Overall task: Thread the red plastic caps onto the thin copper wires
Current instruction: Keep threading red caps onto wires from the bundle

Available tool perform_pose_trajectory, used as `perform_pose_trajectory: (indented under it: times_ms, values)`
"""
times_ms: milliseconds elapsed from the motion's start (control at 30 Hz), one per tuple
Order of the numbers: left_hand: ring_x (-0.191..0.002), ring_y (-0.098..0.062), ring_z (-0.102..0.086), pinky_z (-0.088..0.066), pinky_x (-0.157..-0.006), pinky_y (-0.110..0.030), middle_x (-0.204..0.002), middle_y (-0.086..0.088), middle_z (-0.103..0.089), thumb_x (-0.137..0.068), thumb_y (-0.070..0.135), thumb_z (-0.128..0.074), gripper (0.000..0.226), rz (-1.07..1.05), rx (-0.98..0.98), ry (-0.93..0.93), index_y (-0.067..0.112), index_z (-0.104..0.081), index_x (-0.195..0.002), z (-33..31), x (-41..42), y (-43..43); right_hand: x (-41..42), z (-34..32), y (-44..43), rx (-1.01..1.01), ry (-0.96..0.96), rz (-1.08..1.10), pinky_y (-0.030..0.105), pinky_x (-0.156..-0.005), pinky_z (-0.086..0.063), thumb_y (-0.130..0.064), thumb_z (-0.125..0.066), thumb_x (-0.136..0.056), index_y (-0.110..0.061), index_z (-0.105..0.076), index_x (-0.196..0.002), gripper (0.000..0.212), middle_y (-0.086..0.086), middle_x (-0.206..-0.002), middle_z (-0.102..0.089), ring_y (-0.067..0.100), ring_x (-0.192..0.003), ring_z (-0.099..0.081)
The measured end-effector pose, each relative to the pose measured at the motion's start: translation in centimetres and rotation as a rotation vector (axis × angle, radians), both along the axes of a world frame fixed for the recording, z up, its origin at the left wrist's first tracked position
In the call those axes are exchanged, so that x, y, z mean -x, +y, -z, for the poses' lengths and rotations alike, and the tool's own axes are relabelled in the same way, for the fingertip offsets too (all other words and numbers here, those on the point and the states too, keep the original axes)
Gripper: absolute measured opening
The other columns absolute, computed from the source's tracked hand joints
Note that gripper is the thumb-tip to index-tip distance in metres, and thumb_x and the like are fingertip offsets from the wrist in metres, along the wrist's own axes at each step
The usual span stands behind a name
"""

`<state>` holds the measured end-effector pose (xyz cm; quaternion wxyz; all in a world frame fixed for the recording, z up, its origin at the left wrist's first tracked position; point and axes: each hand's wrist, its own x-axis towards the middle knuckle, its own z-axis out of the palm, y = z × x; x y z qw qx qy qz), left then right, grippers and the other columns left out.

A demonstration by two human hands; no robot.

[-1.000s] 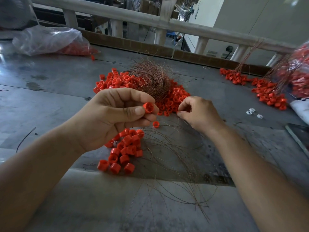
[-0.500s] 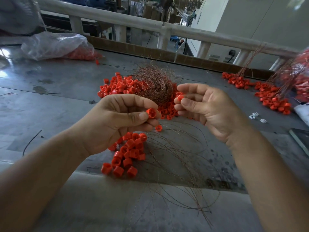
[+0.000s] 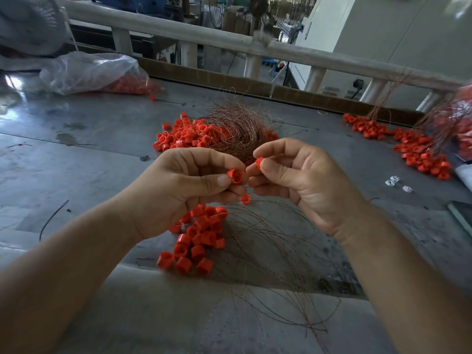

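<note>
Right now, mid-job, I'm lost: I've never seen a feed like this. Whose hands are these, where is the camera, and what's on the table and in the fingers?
There is no machine here. These are a person's two bare hands, seen by one camera worn on the head, looking forward and down. The left hand pinches a red cap. The right hand pinches a second red cap right beside it. A third cap hangs just below, seemingly on a wire. On the grey table lie a near heap of caps, loose copper wires, a wire tangle amid more caps, and a plastic bag at far left.
</note>
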<state>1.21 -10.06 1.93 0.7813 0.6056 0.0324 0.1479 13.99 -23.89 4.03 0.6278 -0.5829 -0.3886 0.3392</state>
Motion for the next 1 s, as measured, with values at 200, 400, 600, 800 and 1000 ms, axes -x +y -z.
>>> perform_pose_trajectory:
  times_ms: [200,400,600,800,1000]
  values:
    - [-0.07,-0.016,-0.07,-0.055,-0.061,-0.019,-0.077,-0.009,-0.072,-0.066,0.0,-0.057,0.026,-0.003,-0.028,-0.004,0.012,-0.075,-0.08,-0.1,0.1,0.1,0.2,0.1,0.2,-0.024,-0.051,-0.004,0.021,-0.066,-0.053,-0.01,-0.061,-0.066,-0.015,-0.066,-0.087,0.022,0.001,-0.076,-0.07,0.012,-0.076,-0.068]
    - [-0.073,-0.017,-0.07,-0.055,-0.063,-0.019,-0.079,-0.009,-0.073,-0.062,0.006,-0.069,0.022,-0.015,-0.041,-0.003,0.013,-0.075,-0.082,-0.1,0.1,0.3,0.3,0.3,0.3,-0.045,-0.099,0.01,0.021,-0.067,-0.053,-0.011,-0.064,-0.062,-0.021,-0.07,-0.081,0.022,0.002,-0.076,-0.069,0.013,-0.076,-0.067]
    - [-0.073,-0.018,-0.07,-0.056,-0.064,-0.021,-0.079,-0.009,-0.073,-0.061,0.006,-0.061,0.026,-0.061,-0.063,0.009,0.014,-0.075,-0.082,0.1,0.0,0.2,0.6,0.7,0.5,-0.046,-0.225,0.068,0.023,-0.069,-0.053,-0.017,-0.067,-0.061,-0.02,-0.066,-0.085,0.024,0.001,-0.079,-0.068,0.014,-0.077,-0.067]
    - [-0.069,-0.017,-0.07,-0.055,-0.062,-0.02,-0.075,-0.008,-0.073,-0.057,0.009,-0.063,0.025,-0.124,-0.086,0.025,0.018,-0.076,-0.076,0.3,-0.2,0.1,1.4,1.1,0.8,-0.085,-0.472,0.135,0.017,-0.067,-0.052,-0.005,-0.072,-0.069,-0.021,-0.066,-0.084,0.023,-0.008,-0.075,-0.069,0.006,-0.073,-0.066]
    - [-0.067,-0.019,-0.069,-0.056,-0.062,-0.022,-0.073,-0.008,-0.071,-0.057,0.007,-0.064,0.019,-0.17,-0.11,0.029,0.017,-0.073,-0.07,0.5,-0.3,0.1,1.9,1.9,1.1,-0.071,-0.631,0.225,0.019,-0.073,-0.053,-0.002,-0.072,-0.072,-0.027,-0.064,-0.087,0.031,-0.008,-0.085,-0.067,0.004,-0.079,-0.066]
